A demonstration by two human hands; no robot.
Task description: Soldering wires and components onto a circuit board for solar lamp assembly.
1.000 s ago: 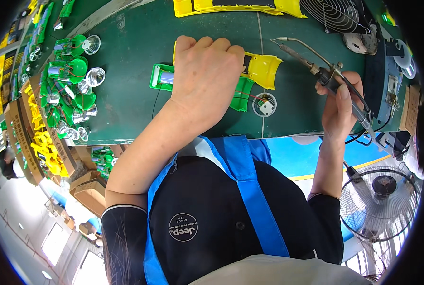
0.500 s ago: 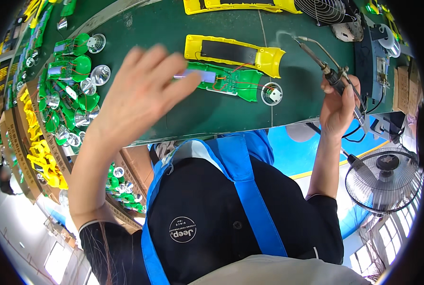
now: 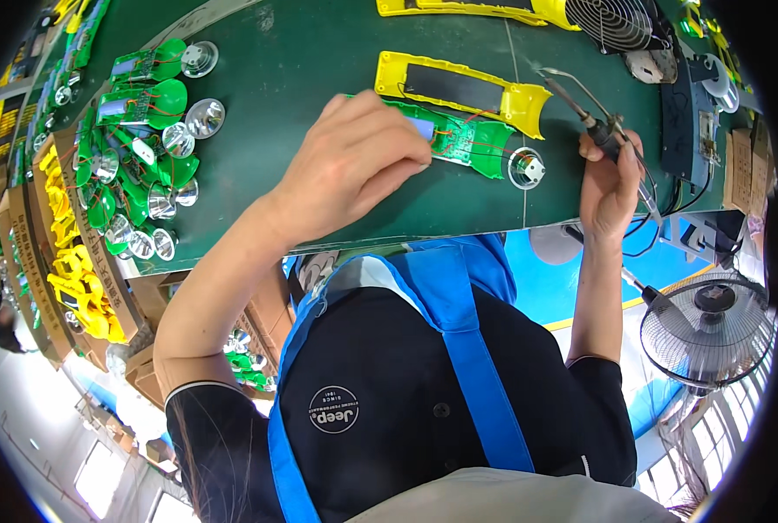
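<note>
My right hand point(image 3: 612, 187) grips a soldering iron point(image 3: 605, 135) by its dark handle; a thin curved metal tube runs beside it, tip pointing up and left. My left hand point(image 3: 354, 166) is closed, thumb and fingertips together, over the left end of a green half-shell point(image 3: 491, 146). Whatever those fingers hold is hidden. Inside that shell lie a purple battery point(image 3: 423, 128), a green circuit board point(image 3: 460, 141) and red wires. A round reflector lamp head point(image 3: 526, 168) hangs off its right end by wires. Just behind lies a yellow half-shell point(image 3: 522, 106) with a black panel.
Wired green shells point(image 3: 158, 98) with reflectors crowd the green bench's left side. A cardboard box point(image 3: 92, 253) holds yellow parts. At the back right stand a small black fan point(image 3: 611, 22) and a dark soldering unit point(image 3: 690, 113). A larger caged fan point(image 3: 707, 327) stands lower right.
My left hand has moved right and its spread fingers have drawn together by the green shell. The bench things appear shifted in view. My right hand still holds the soldering iron.
</note>
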